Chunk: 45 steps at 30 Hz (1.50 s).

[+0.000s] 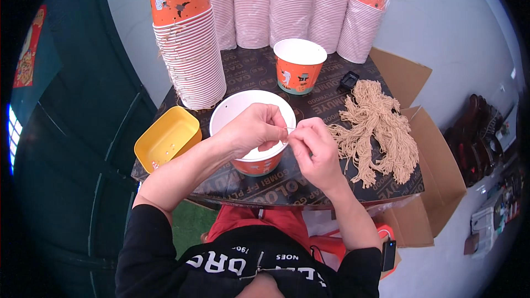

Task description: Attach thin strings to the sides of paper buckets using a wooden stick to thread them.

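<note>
An orange-and-white paper bucket (221,118) stands upright near the front of the table, its white inside facing up. Over its right rim my left hand (256,127) is closed in a pinch, with the fingertips on a thin cord (291,128). Close beside it, my right hand (314,149) also pinches, thumb and forefinger together at the cord's other side. Most of the cord is hidden by the fingers. To the right lies a loose pile of beige cords (381,132). A small dark hole shows in the bucket's wall at the left.
A yellow tub (167,138) with small bits inside sits at the left edge. Behind it rises a tall stack of buckets (190,58) with cords hanging on it. Another bucket (301,66), a small black box (349,80), wrapped bucket stacks (292,14) and an open carton (436,171) surround the workspace.
</note>
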Tool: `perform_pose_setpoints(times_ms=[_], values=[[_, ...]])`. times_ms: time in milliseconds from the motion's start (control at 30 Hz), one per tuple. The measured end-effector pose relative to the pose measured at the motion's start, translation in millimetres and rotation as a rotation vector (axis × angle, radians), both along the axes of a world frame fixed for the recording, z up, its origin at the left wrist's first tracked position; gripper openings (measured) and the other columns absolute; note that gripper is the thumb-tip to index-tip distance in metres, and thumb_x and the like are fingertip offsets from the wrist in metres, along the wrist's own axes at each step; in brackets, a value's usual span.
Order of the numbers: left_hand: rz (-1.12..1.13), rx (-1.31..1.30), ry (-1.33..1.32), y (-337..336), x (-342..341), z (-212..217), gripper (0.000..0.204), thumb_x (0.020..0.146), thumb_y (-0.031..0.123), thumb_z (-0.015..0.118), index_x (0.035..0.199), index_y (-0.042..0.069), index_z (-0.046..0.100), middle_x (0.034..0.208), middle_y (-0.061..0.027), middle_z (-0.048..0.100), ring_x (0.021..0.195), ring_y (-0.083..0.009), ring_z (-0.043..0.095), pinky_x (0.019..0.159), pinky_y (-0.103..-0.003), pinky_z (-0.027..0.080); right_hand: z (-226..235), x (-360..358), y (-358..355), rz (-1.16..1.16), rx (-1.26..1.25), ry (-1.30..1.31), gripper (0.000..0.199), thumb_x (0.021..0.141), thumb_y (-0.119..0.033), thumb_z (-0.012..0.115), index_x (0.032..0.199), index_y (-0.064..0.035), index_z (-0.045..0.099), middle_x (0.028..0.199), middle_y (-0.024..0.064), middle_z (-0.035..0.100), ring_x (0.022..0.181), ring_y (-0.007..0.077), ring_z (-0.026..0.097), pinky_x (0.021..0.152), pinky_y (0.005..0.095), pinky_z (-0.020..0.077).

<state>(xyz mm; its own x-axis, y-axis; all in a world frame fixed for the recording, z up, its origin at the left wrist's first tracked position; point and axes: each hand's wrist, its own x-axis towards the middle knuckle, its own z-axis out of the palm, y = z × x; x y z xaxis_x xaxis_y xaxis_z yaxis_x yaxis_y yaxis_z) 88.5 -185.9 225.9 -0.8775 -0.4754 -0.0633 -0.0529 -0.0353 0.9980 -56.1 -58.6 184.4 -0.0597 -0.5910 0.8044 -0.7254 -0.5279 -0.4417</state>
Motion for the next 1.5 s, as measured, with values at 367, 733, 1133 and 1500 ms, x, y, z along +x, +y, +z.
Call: perform_pose_setpoints(times_ms=[367, 733, 1133, 1500], values=[[0.082, -0.616, 0.066, 12, -5, -10, 0.008, 0.087, -0.002, 0.066, 0.089, -0.001, 0.058, 0.074, -0.0029, 0.061, 0.062, -0.0098, 0.058, 0.054, -0.024, 0.047, -8, -7, -6, -0.048, 0.055, 0.005, 0.015, 0.086, 0.004, 0.062, 0.102, 0.0018, 0.064, 0.092, 0.0145, 0.057, 0.078, 0.0309, 0.063, 0.067, 0.0384, 0.0510], [0.278, -1.228, -0.132, 29, -4, -1, 0.010, 0.087, 0.007, 0.061, 0.090, -0.001, 0.057, 0.075, -0.0227, 0.065, 0.072, -0.0415, 0.067, 0.062, -0.048, 0.053, -6, -11, -5, -0.042, 0.099, 0.019, 0.018, 0.089, 0.003, 0.059, 0.106, 0.0019, 0.063, 0.089, 0.0153, 0.057, 0.078, 0.0328, 0.063, 0.067, 0.0397, 0.0508], [0.282, -1.210, -0.077, 24, -6, -3, 0.010, 0.089, 0.008, 0.065, 0.091, 0.002, 0.058, 0.066, -0.0182, 0.065, 0.062, -0.0352, 0.067, 0.054, -0.042, 0.051, 8, -24, -13, 0.323, 0.609, -0.426, 0.023, 0.098, -0.005, 0.046, 0.115, 0.0003, 0.060, 0.072, 0.0048, 0.058, 0.067, 0.0126, 0.055, 0.064, 0.0286, 0.0460], [0.244, -0.923, -0.129, 20, -5, 4, 0.011, 0.089, 0.010, 0.066, 0.089, 0.000, 0.061, 0.062, -0.0139, 0.063, 0.060, -0.0230, 0.063, 0.053, -0.036, 0.046, 5, -26, -12, 0.394, 0.651, -0.599, 0.014, 0.102, -0.011, 0.048, 0.105, -0.0022, 0.058, 0.077, -0.0007, 0.058, 0.069, 0.0058, 0.052, 0.061, 0.0220, 0.0426]])
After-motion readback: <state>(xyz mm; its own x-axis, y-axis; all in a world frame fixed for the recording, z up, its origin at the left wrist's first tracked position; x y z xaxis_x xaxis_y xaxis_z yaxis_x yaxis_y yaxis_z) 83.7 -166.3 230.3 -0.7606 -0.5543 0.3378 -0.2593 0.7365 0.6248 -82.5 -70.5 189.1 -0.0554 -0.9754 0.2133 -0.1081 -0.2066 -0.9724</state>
